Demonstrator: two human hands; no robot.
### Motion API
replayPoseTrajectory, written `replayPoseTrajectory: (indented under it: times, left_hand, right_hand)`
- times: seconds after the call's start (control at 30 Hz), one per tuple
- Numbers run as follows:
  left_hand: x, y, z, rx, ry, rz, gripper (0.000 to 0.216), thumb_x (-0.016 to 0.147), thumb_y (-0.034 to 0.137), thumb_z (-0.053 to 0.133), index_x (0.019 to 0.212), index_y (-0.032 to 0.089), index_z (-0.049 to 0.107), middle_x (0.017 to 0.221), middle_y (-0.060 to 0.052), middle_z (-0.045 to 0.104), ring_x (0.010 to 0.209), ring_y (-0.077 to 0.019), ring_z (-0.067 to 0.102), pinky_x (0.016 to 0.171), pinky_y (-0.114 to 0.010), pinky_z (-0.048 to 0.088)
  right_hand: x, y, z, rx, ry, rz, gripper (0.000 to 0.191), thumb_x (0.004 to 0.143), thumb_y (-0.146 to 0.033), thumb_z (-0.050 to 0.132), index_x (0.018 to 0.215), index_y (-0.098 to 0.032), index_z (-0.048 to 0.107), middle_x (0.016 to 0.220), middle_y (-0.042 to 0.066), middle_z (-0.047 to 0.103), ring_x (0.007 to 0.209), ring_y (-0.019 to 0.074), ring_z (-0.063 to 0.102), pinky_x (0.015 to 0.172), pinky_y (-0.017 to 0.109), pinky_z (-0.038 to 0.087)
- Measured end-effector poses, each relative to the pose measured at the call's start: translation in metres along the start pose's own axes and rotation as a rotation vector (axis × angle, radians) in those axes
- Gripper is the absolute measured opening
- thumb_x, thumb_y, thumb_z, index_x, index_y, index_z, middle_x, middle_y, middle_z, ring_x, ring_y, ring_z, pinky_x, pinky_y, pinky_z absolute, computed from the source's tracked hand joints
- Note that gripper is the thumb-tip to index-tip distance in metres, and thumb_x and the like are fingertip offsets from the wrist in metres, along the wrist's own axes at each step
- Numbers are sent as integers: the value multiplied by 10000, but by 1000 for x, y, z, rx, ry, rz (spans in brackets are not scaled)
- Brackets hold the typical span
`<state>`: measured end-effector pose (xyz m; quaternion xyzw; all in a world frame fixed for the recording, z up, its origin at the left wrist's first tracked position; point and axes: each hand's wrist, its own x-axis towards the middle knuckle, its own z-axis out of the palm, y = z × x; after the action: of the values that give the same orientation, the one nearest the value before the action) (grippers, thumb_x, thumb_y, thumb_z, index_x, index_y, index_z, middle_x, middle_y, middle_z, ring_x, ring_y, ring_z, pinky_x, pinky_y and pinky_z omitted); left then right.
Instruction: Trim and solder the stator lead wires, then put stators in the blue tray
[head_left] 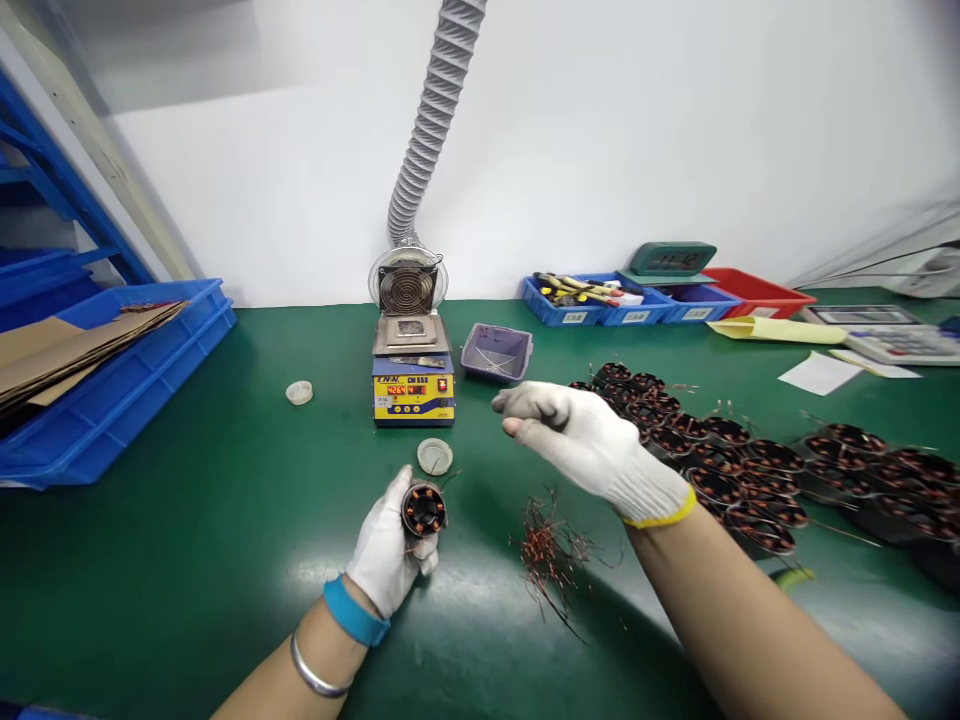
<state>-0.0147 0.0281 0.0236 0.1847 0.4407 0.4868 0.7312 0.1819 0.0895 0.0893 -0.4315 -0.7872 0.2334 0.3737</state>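
My left hand (390, 545), in a white glove, is wrapped round a motor stator (424, 510) with copper windings. Its round opening faces up, and thin wire ends stick out near its rim. My right hand (570, 430), in a white glove with darkened fingertips, hangs over the bench with loosely bent fingers. A gap shows between its thumb and fingertips, and I see nothing between them. Just beyond it sits a purple tray (496, 353) with thin sticks inside. Behind the stator are a small round dish (435, 457) and a solder pot (414, 385) with a lit display.
Cut copper wires (551, 550) lie heaped on the green bench (225, 560). Several wound stators (720, 460) stand in rows at right. Blue bins (574, 300), a red bin (757, 292) and a clock (673, 258) line the wall. A blue crate (112, 400) holds cardboard at left.
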Motion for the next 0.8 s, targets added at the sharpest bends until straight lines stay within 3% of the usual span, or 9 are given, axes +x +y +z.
replayPoseTrajectory:
  times: [0.07,0.13,0.23,0.37,0.5,0.57,0.63,0.7,0.8]
  left_hand:
    - [0,-1,-1,27,10,-24,439,719,593,581,695,167,479,498,10,550,270,-27,271,300,-180,179]
    - [1,-2,-1,56,14,-33,448,706,608,585,704,173,480,468,25,524,268,-31,273,298,-178,185]
    - [1,-5,-1,90,16,-17,462,670,624,616,728,186,481,442,52,487,268,-36,275,296,-174,196]
    - [-1,-7,1,120,3,16,464,644,606,657,757,180,514,440,69,456,284,-52,302,292,-184,236]
    - [-1,1,1,-108,-24,154,259,646,324,730,754,166,555,649,6,591,566,-131,569,504,-251,476]
    - [3,5,-2,-278,53,252,286,672,255,679,550,182,430,535,36,505,558,-109,546,568,-241,478]
    - [9,7,-6,-349,142,302,440,720,286,622,466,197,275,426,62,367,439,-72,448,507,-210,429]
    - [14,4,-8,-301,116,191,433,772,382,580,473,200,323,426,53,390,401,-76,432,447,-212,386]
    - [13,-2,-8,-82,-190,-174,448,808,569,480,606,171,524,488,3,516,368,-132,490,360,-249,345]
  right_hand:
    - [-1,-5,2,-22,-104,35,112,773,-297,589,747,-194,621,982,52,658,923,219,611,789,336,472]
    - [-2,-13,11,-45,-242,36,171,752,-291,629,907,-226,663,1069,34,643,970,221,601,842,348,460]
    - [-3,-21,27,-32,-334,19,134,782,-275,609,892,-231,673,1060,19,647,956,206,607,847,338,461]
    - [-6,-18,36,-65,-270,-136,98,817,-202,549,776,-193,638,981,44,647,924,191,601,817,329,475]
    - [-9,-24,36,-234,-72,-478,94,795,-152,525,720,-185,572,871,58,635,980,221,566,1018,486,341]
    - [-10,-34,35,-305,-14,-564,87,757,-136,531,692,-190,552,832,55,631,991,234,563,1076,539,238]
    - [-11,-44,33,-332,-6,-600,77,728,-129,534,692,-193,558,810,55,626,1000,239,562,1094,551,193]
    - [-12,-49,32,-328,-30,-620,82,712,-120,533,715,-191,572,795,51,619,1012,239,556,1102,557,167]
    - [-13,-48,31,-323,-60,-622,56,722,-135,549,708,-185,572,817,53,616,1033,242,538,1101,564,169]
